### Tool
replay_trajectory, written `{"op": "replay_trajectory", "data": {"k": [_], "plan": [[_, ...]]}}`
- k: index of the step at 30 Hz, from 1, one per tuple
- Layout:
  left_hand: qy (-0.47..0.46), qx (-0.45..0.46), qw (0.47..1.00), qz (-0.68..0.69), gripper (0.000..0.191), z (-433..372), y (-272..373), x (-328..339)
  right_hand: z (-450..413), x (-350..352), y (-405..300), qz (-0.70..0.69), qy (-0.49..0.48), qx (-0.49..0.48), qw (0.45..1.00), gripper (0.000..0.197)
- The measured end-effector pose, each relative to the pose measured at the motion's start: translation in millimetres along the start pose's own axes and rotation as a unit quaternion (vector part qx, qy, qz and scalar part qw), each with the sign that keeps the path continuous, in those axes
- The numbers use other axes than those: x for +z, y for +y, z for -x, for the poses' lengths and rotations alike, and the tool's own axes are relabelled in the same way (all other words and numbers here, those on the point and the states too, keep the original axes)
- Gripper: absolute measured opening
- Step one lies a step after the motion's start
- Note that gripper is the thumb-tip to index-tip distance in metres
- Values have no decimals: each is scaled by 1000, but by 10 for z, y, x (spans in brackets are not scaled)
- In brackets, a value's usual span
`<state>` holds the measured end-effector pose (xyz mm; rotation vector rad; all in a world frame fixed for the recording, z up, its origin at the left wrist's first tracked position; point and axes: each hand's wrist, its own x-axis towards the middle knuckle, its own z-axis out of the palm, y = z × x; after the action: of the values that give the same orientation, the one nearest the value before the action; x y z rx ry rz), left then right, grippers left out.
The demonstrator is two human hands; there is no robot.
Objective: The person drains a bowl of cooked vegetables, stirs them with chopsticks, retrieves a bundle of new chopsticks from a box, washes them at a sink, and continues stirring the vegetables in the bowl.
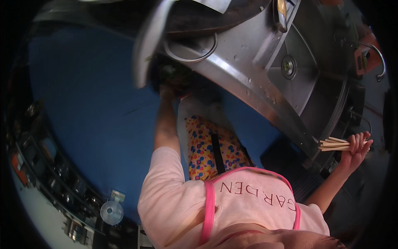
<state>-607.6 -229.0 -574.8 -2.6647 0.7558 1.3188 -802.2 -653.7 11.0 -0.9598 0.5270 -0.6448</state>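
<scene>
My right hand [355, 149] is raised at the right, its fingers closed around a bundle of pale wooden sticks [335, 144], perhaps chopsticks. The sticks' ends point left, near the corner of the steel sink counter [248, 74]. My left hand [168, 91] reaches forward and low, into shadow beside a dark round container [183, 76] with something green in it. The fingers are hidden in the dark, so I cannot tell what they hold. Just above that hand, a pale curved object [150, 46] is blurred.
A metal loop [192, 59] juts from the counter's front edge. Above it lies a dark round board or pan [199, 23]. A wooden-handled knife [282, 14] rests beside the sink basin [295, 90]. A faucet [380, 59] rises at the far right. Shelves of kitchenware [62, 177] line the left.
</scene>
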Motion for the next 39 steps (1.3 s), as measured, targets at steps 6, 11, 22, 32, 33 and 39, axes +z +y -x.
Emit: {"op": "replay_trajectory", "data": {"k": [6, 11, 22, 32, 33, 39], "plan": [[71, -103, 975, 182, 42, -262, -174, -445, 89, -174, 69, -18, 31, 24, 999, 19], [152, -96, 644, 744, 41, 146, 313, -945, -315, -230, 119, 29, 140, 29, 989, 16], [253, -104, 750, 602, 27, 1812, 500, -896, -2437, -971, 526, 551, 202, -116, 801, 32], [-24, 268, 577, 771, 29, 3144, 3588, -3316, -1972, -844, 444, -128, 159, 13, 979, 29], [-34, 223, 536, 814, 35, 3024, 4086, -3534, -1883, -875, 431, -217, 193, 11, 957, 34], [-241, 221, 349, 878, 21, 1538, 5876, -3516, -1389, -931, 189, -105, 133, -213, 962, 34]]}}
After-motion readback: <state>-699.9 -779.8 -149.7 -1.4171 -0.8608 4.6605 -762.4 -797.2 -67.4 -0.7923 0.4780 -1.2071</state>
